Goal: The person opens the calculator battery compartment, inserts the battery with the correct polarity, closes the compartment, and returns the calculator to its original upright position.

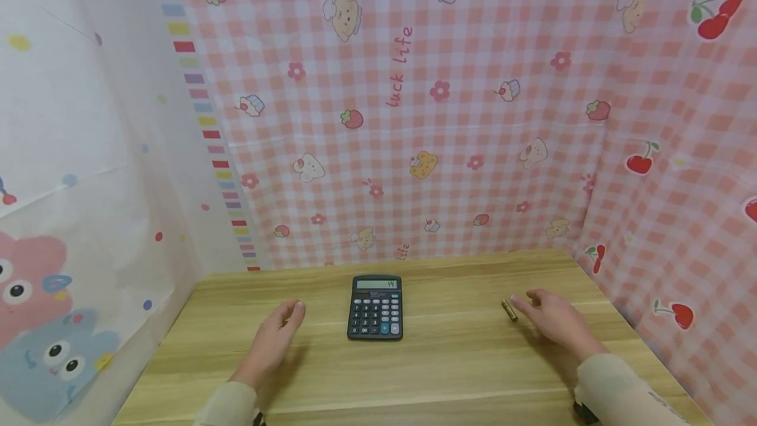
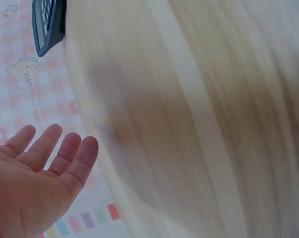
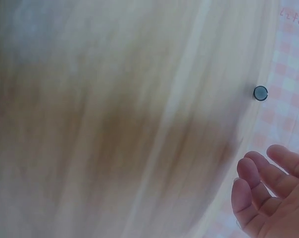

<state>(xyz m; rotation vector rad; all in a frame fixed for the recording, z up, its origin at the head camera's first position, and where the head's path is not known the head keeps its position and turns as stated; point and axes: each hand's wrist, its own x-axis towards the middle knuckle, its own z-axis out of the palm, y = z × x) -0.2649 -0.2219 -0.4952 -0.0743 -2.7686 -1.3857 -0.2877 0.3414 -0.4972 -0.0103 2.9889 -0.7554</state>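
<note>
A dark calculator (image 1: pixel 375 307) lies face up near the middle of the wooden table, with digits on its display; its corner (image 2: pixel 49 25) also shows in the left wrist view. To its left my left hand (image 1: pixel 273 340) hovers over the wood, fingers loosely bent and holding nothing. On the right lies a small gold-and-dark cylinder (image 1: pixel 509 310), much like a battery. My right hand (image 1: pixel 558 321) is just right of it, the thumb tip overlapping its upper end in the head view. From the right wrist, the cylinder's round grey end (image 3: pixel 261 93) appears apart from the relaxed fingers (image 3: pixel 248 171).
The light wooden table (image 1: pixel 449 373) ends at a pink checked cloth (image 1: pixel 402 150) hung behind it. A white printed cloth (image 1: pixel 89 150) hangs on the left, and the pink cloth with cherries (image 1: pixel 680 215) closes the right side.
</note>
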